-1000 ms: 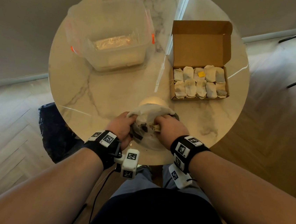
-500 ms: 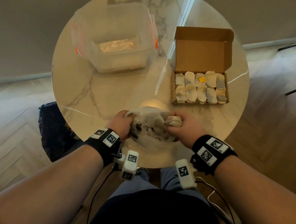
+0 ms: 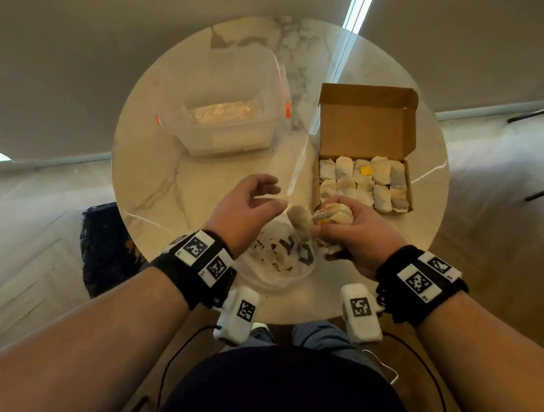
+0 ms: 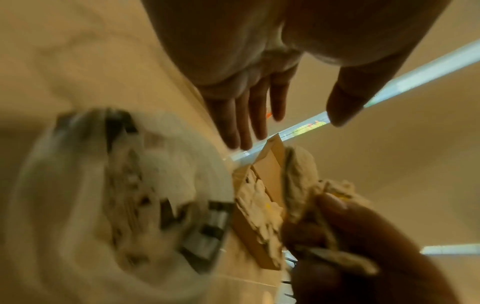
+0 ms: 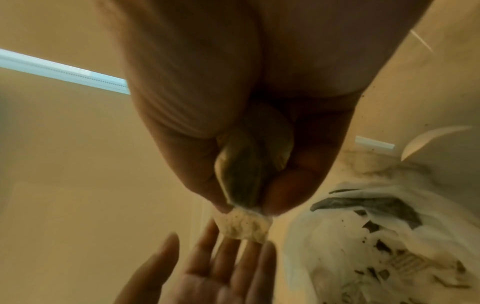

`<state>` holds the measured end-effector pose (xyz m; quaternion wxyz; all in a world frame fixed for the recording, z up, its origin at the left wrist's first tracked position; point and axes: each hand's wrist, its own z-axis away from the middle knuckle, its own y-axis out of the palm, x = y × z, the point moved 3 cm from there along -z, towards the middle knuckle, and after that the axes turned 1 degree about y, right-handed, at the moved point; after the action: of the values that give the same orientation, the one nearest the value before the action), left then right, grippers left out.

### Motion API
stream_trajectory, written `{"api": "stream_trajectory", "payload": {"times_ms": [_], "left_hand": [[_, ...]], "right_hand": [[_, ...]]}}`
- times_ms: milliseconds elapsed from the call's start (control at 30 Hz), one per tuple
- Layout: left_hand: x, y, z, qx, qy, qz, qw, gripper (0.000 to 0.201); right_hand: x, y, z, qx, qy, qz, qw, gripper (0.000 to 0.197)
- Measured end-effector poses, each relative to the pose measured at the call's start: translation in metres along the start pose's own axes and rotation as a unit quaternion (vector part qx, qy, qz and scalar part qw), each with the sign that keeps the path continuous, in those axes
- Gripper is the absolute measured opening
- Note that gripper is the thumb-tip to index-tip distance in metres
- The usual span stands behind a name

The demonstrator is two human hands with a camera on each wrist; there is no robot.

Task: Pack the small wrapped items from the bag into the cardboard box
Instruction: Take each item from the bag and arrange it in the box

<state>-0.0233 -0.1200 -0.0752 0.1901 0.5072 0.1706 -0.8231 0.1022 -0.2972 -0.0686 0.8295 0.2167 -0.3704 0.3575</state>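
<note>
White crinkly plastic bag [image 3: 276, 260] lies nearest me on the round marble table [image 3: 153, 173], slack and open.

My right hand [image 3: 355, 234] is curled round a clutch of small beige paper-wrapped sachets [image 3: 333, 214]; my left hand [image 3: 247, 203] hangs beside it, fingers loose, holding nothing. They look light, soft and crushable, so I judge a gentle grip round their middles best. Beyond sits the brown cardboard box [image 3: 366, 128], lid up, two rows filled; a clear plastic tub [image 3: 227, 107] stands left, wood floor around.
</note>
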Motion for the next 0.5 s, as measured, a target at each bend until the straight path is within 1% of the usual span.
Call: {"api": "stream_trajectory", "payload": {"times_ms": [33, 67, 100, 167, 300, 433, 500], "left_hand": [[-0.003, 0.012, 0.001, 0.029, -0.055, 0.076, 0.995, 0.037], [-0.004, 0.022, 0.001, 0.043, -0.109, 0.147, 0.982, 0.033], [-0.003, 0.031, 0.0, 0.047, -0.143, 0.191, 0.97, 0.03], [0.002, 0.044, -0.004, 0.029, -0.161, 0.215, 0.963, 0.025], [0.007, 0.06, -0.018, -0.033, -0.153, 0.194, 0.969, 0.019], [-0.01, 0.078, -0.041, -0.028, -0.143, 0.108, 0.983, 0.021], [-0.018, 0.091, -0.068, -0.03, -0.135, 0.055, 0.989, 0.023]], "right_hand": [[0.0, 0.0, -0.001, 0.009, 0.0, -0.015, 1.0, 0.034], [0.0, -0.001, -0.002, 0.015, 0.0, -0.03, 0.999, 0.033], [0.0, -0.002, -0.004, 0.019, 0.0, -0.043, 0.999, 0.033], [-0.001, -0.009, -0.009, 0.02, 0.001, -0.059, 0.998, 0.034], [-0.002, -0.032, -0.02, 0.01, 0.011, -0.084, 0.996, 0.035], [0.001, -0.074, -0.027, -0.03, 0.026, -0.103, 0.994, 0.03], [0.006, -0.101, -0.031, -0.043, 0.035, -0.109, 0.992, 0.029]]}}
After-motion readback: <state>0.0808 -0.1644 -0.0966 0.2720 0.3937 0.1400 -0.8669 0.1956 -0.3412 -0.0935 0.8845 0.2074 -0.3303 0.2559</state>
